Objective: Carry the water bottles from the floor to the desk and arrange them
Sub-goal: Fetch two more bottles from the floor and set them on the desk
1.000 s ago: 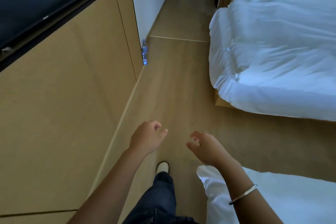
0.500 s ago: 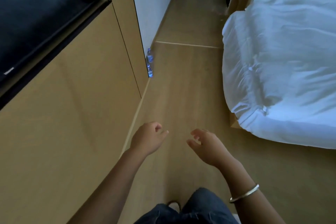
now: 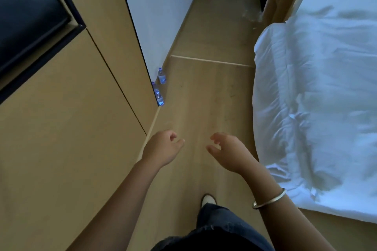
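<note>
**Kid:** Down on the right, what is that big white thing?

**Helper:** That is the bed [image 3: 318, 98] with its crumpled cover. On the left is a tall wooden wall panel [image 3: 67, 128] with a black screen [image 3: 26, 18] set in it. Between them runs the wooden floor [image 3: 206, 96].

**Kid:** What changed just now?

**Helper:** A second ago only one bottle showed, small and far off. Now two water bottles [image 3: 158, 96] show, and they look nearer. So I think the person has been walking toward them, and the pick-up has not begun.

**Kid:** Where are the bottles?

**Helper:** On the floor at the far left, standing up, right by the corner where the panel meets the white wall [image 3: 161, 16]. One is partly hidden by the panel edge.

**Kid:** What about the hands?

**Helper:** The left hand [image 3: 163, 149] and right hand [image 3: 228, 151] are out in front, holding nothing, with fingers loosely curled and apart. A bracelet [image 3: 269, 201] sits on the right wrist.

**Kid:** Is anything in the way?

**Helper:** No. The floor path looks clear, just narrow beside the bed. No worktop shows yet.
</note>
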Tool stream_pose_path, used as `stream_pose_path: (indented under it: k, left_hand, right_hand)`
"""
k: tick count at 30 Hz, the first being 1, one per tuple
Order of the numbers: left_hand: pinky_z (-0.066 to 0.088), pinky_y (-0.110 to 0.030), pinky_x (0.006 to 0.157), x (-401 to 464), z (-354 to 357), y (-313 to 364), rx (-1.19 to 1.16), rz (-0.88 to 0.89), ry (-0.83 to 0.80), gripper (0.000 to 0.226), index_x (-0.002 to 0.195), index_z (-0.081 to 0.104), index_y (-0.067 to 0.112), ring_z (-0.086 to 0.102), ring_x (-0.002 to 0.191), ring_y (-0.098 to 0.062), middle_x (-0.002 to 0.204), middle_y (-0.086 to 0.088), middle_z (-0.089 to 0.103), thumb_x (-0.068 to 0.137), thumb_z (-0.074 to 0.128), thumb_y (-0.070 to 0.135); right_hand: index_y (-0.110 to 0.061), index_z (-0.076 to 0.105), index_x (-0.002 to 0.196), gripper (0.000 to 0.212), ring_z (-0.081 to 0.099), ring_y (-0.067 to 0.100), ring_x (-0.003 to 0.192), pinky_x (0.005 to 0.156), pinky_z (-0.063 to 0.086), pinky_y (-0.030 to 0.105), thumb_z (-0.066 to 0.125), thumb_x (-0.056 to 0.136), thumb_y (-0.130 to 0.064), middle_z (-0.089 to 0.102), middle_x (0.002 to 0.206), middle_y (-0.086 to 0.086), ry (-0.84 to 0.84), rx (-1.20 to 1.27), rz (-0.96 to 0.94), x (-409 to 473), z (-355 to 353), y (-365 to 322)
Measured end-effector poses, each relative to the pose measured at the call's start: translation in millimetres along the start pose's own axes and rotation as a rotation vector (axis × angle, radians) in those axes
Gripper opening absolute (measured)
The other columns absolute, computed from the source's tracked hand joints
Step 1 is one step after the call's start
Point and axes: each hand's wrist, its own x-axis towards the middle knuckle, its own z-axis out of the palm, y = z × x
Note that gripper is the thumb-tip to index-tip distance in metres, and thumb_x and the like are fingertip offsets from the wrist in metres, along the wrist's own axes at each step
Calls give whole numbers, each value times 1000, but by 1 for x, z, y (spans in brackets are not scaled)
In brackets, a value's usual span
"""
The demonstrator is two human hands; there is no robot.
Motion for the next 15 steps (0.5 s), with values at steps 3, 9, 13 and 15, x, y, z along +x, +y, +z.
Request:
stream_pose_path:
  k: [3, 9, 13, 15]
  left_hand:
    - [44, -29, 87, 53, -6, 26, -13, -30, 20, 36, 116, 60, 16, 57, 105, -18, 118, 1, 60, 87, 57, 37]
    - [43, -29, 89, 138, -17, 47, -53, -76, 22, 39, 119, 60, 16, 57, 108, -18, 121, -1, 61, 87, 57, 37]
    - [43, -29, 89, 203, -24, 54, -64, -84, 0, 40, 120, 59, 15, 57, 107, -18, 121, -1, 61, 87, 57, 37]
    - [43, -29, 89, 237, -30, 56, -71, -81, -11, 40, 120, 59, 14, 57, 107, -17, 120, -2, 61, 87, 57, 37]
  right_hand:
    - [-15, 52, 126, 43, 57, 21, 108, 93, 48, 37, 49, 92, -40, 59, 122, 4, -4, -21, -13, 62, -33, 8]
    - [-15, 49, 130, 46, 55, 21, 113, 96, 48, 37, 49, 93, -41, 57, 126, 3, -45, -30, -40, 158, -75, 8]
    - [-17, 48, 131, 46, 55, 20, 113, 97, 48, 38, 48, 93, -41, 57, 127, 3, -77, -35, -31, 224, -92, 5]
    - [-18, 48, 131, 46, 56, 20, 112, 95, 49, 37, 48, 93, -42, 57, 127, 2, -88, -34, -21, 257, -99, 0]
